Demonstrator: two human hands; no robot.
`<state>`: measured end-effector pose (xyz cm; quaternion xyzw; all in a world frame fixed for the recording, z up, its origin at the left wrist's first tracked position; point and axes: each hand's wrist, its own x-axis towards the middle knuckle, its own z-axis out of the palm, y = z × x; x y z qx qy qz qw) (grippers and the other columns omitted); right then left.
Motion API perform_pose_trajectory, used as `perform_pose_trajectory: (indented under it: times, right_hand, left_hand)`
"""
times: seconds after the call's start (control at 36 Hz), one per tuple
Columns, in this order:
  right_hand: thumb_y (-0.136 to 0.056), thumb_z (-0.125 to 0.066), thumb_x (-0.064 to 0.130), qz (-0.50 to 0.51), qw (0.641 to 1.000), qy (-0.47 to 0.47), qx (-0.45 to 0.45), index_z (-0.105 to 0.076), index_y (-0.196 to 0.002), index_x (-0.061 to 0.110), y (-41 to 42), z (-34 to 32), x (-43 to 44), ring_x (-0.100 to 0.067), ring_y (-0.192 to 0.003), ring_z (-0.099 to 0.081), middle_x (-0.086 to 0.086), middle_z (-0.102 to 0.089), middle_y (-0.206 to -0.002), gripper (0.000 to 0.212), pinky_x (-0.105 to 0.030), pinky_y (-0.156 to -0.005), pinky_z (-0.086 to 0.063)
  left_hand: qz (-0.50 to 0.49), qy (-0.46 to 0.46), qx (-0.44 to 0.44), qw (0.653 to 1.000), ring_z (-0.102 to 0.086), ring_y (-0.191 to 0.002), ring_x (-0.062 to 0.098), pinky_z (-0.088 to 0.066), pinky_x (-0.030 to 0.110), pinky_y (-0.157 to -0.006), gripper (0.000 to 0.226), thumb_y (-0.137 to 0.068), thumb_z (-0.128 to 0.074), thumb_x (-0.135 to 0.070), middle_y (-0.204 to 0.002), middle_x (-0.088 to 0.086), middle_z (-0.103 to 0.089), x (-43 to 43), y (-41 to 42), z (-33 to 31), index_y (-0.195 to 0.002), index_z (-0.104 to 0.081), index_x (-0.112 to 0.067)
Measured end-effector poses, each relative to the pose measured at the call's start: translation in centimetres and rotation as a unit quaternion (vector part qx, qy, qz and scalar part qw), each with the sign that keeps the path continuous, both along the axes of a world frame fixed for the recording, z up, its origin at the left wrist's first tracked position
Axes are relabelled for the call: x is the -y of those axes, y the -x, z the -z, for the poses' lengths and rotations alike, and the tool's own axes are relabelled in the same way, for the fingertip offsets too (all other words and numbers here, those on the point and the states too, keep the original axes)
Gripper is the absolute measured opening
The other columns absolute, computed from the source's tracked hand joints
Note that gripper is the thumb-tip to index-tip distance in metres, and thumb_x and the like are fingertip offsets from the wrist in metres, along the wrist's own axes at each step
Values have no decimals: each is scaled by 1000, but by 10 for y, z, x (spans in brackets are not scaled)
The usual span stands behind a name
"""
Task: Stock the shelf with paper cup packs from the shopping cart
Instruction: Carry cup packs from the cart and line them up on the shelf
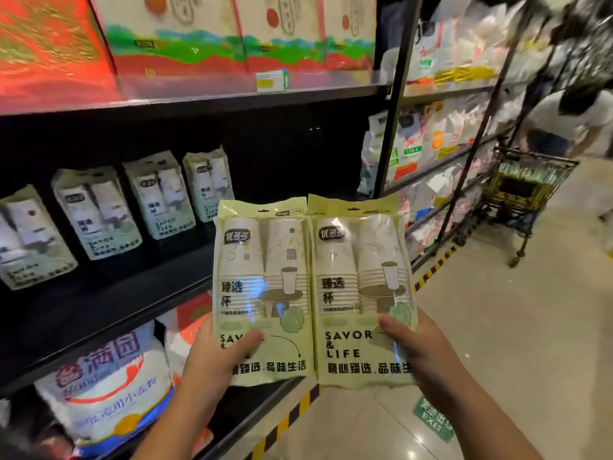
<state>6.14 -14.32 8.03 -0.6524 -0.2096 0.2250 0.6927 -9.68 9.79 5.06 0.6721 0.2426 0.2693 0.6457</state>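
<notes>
Holds two pale green paper cup packs upright and side by side at centre frame, inner edges touching. Clamps the left hand (215, 356) on the lower left corner of the left pack (265, 287), thumb pressed across the printed front, fingers hidden behind. Clamps the right hand (421, 353) on the lower right part of the right pack (358, 280), thumb on the front, fingers out of sight behind. Both packs in front of the dark shelf (132, 277) at middle left of the frame, off its board; contact with its front edge impossible to tell. On that shelf, a row of four shelved packs (99, 214) of the same kind, standing apart from one another and leaning back. Above, at upper left, red and green boxes (179, 34) with a price tag (272, 80) on the shelf edge below them. At lower left, white flour bags (106, 386) on the level beneath. At middle right, well apart from the hands, a black wire shopping cart (527, 194), its contents blurred. Beside it, at upper right, a person (577, 117) in a white top, bent forward. Along the rack base, yellow and black striped tape (431, 270) on the pale floor (497, 327).
</notes>
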Motion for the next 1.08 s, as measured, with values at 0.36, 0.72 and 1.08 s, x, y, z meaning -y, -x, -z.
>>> perform_pose_trajectory:
  times: [0.36,0.72,1.08]
  right_hand:
    - [-49,-94,55,33,999,20,-16,-61,-129,9,-162,-15,-115,-40,-105,-70,-18,-73,-116,98,-58,-97,-53]
    - [-72,-82,26,-19,998,36,-54,-57,-135,13,-264,27,-217,-35,-112,-69,-14,-71,-122,69,-49,-95,-56]
    - [-68,-85,37,-97,990,86,-49,-62,-133,21,-407,68,-287,-27,-114,-69,-5,-73,-122,70,-53,-103,-49]
  left_hand:
    - [90,49,33,994,-74,-98,17,-61,29,-74,109,-32,-94,-66,-109,0,-76,-138,-180,2,-123,-56,-20]
    - [119,97,-22,988,-68,-113,31,-49,61,-99,92,-51,-101,-36,-122,9,-71,-251,-280,52,-129,-54,-25]
    - [34,57,-54,996,-69,-113,29,-50,57,-100,79,-61,-96,-17,-122,7,-72,-287,-365,70,-129,-58,-24]
